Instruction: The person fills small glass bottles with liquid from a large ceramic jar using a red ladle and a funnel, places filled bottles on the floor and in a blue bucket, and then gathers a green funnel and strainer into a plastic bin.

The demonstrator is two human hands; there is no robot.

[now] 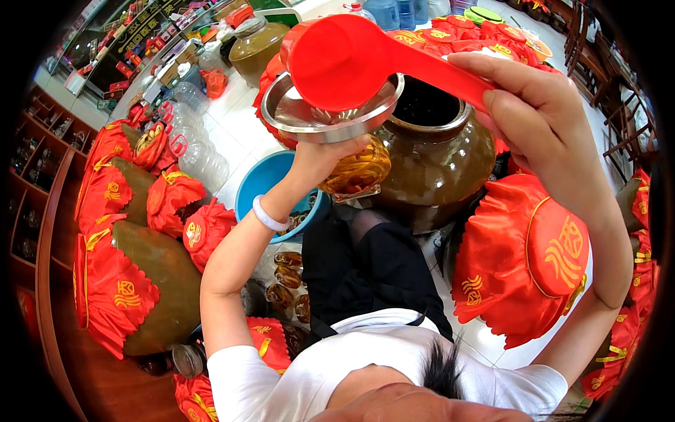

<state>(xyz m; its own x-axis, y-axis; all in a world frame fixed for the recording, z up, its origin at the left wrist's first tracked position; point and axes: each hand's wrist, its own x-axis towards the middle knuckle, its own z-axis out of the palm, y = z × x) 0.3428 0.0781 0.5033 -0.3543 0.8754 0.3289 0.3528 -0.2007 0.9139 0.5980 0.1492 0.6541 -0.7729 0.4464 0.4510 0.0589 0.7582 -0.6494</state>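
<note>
My right hand [538, 105] grips the handle of a red plastic ladle [343, 66], whose scoop is tilted over a wide stainless-steel funnel [329, 132]. Just below the funnel's rim, my left hand [322, 162] is closed around the upper part of a glass bottle [361, 171]. Amber liquid and root-like pieces show inside the bottle. The funnel's spout and the bottle's mouth are hidden by the hand and rim. Close beside the bottle stands a large brown glazed jar [437, 163], uncovered, with dark contents.
A blue plastic basin [248, 184] holding small bottles sits left of the brown jar. Several filled glass bottles [287, 275] stand on the floor by my leg. Jars under red cloth covers [527, 253] flank both sides. Clear plastic jugs [200, 158] line the left.
</note>
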